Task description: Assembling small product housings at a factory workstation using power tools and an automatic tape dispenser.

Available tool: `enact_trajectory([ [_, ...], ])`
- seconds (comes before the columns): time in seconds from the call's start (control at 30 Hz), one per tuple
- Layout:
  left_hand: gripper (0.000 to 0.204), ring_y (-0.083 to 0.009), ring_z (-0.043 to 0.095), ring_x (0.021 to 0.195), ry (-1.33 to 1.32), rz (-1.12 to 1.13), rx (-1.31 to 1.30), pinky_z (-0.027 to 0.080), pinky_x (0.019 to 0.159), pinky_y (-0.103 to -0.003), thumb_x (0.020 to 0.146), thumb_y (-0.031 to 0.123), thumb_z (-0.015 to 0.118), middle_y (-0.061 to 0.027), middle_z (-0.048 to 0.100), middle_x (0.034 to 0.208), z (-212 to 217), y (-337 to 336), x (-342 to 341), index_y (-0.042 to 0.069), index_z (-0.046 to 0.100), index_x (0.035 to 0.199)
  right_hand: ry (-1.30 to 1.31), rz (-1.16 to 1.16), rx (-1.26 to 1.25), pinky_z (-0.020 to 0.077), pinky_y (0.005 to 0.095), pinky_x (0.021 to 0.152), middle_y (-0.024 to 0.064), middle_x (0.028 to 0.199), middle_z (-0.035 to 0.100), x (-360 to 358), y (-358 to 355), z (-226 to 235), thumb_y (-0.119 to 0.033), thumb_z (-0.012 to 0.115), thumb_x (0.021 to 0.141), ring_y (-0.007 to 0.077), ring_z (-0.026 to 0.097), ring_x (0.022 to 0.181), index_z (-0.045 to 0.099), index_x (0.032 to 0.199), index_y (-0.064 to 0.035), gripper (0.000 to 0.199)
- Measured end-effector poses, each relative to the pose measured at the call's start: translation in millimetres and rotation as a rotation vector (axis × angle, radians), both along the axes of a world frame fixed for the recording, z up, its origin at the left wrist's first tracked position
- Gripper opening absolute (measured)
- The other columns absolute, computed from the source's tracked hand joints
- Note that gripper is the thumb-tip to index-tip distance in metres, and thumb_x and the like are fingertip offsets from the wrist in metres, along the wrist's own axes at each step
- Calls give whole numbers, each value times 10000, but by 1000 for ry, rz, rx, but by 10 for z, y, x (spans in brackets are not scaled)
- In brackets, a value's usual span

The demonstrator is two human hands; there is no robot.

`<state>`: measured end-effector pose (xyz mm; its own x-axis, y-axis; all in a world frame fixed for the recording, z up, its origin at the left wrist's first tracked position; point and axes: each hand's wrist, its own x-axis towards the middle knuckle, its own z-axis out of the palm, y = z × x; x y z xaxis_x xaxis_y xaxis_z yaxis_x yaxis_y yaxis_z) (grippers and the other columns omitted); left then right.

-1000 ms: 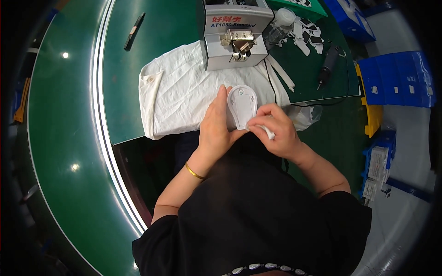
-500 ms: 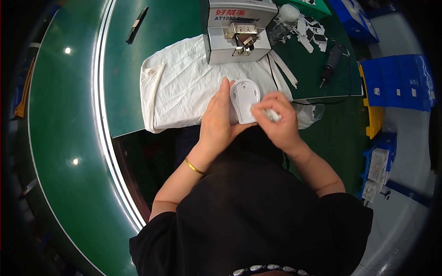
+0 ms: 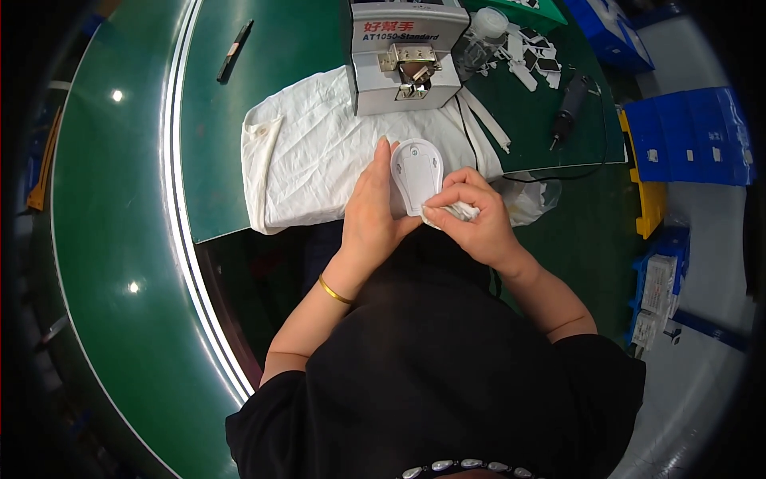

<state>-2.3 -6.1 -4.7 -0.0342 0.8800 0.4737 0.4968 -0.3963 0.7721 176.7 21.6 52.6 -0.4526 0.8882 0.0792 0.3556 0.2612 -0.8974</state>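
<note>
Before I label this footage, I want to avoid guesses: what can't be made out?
All in the head view:
- white casing: its reverse side faces away from the camera
- white wad: partly hidden by the right hand
- green bin: cut off by the top edge
- clear jar: any contents too small

A white, teardrop-shaped plastic shell [image 3: 416,177], recessed face up, rounded end far; a crumpled white cloth [image 3: 463,211] at its near right.

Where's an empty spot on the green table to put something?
There's a big bare patch on the green table between the black stick and the grey machine, beyond the white cloth. A smaller one lies between the long white strip and the power tool. It's crowded right of the machine, where the jar and white pieces bunch together.
</note>
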Motion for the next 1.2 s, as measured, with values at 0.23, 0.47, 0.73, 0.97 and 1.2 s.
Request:
enact_trajectory([
  [0.23,1126,-388,567,1176,30,29,40,486,967,-427,605,154,892,-242,532,1347,9,-5,5,-53,228,1490,9,-84,135,461,268,809,66,954,572,-130,32,-47,-28,749,793,175,581,899,703,880,-27,99],
  [0.47,1131,-383,578,1151,47,35,72,500,944,-416,597,173,901,-230,545,1333,2,-1,26,-42,242,1491,-60,-35,192,467,268,786,69,933,574,-15,7,-51,-24,752,787,187,587,882,702,886,-28,111],
  [0.73,1177,-380,579,1146,60,29,54,489,950,-415,575,191,921,-209,529,1354,55,-25,22,-31,227,1499,-26,-483,637,472,290,838,87,990,609,261,891,107,-49,755,801,197,595,935,723,952,-36,155],
  [0.97,1195,-335,514,1288,-26,-25,-118,414,1068,-399,633,204,919,-258,494,1388,158,-69,-125,-23,148,1518,-264,-527,805,468,322,905,115,1107,637,437,1209,181,-145,775,816,218,602,1021,657,1161,-37,380],
  [1.2,1103,-292,510,1265,-847,-188,-180,427,1050,-423,764,78,812,-212,487,1380,368,41,-196,78,40,1553,59,184,-104,476,288,907,48,1102,633,-72,236,-64,-130,837,760,135,599,1019,565,1206,-5,537],
])
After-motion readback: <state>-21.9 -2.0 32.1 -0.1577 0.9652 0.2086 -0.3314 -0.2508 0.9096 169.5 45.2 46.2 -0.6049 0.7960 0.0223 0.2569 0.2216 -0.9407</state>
